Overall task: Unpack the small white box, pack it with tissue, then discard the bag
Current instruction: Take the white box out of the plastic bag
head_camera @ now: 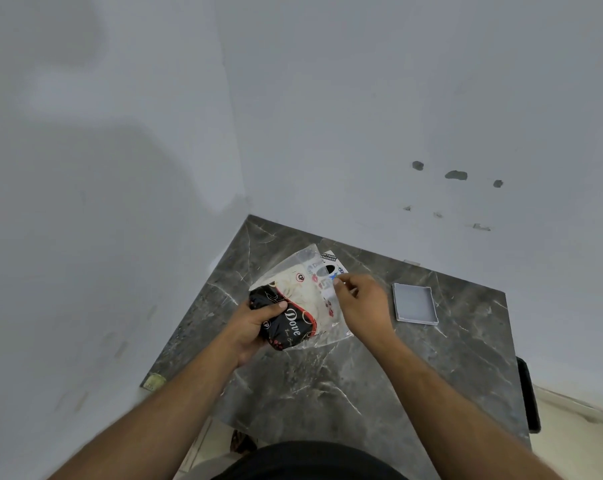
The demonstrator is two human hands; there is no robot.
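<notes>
Marble-patterned dark stone makes up the table (379,393), pushed into the corner of pale grey walls (120,133); a black object at its right edge is too cropped to identify. Near the table's far middle lies a clear plastic bag (303,271), crinkled and partly lifted. Inside its near end sits a tissue pack (293,318), black and cream with red trim and "Dove" printed on it. A sheet of printed stickers (329,257) shows at the bag's far end, though I cannot tell whether it is in the bag or under it. To the right, well apart from the bag, the small white box (415,303) lies flat and shallow on the stone; whether this is the tray or its lid is unclear.

The left hand (255,327) is closed around the near end of the tissue pack, thumb on top. The right hand (360,306) is curled with fingertips pinched at the bag's right edge, apparently on the film.

My judgement: the tissue is being worked out of the bag. The thin film could tear or cling to the pack, and a sharp tug might drag the stickers off the far edge. A sweeping right forearm could also knock the light box off the table.
</notes>
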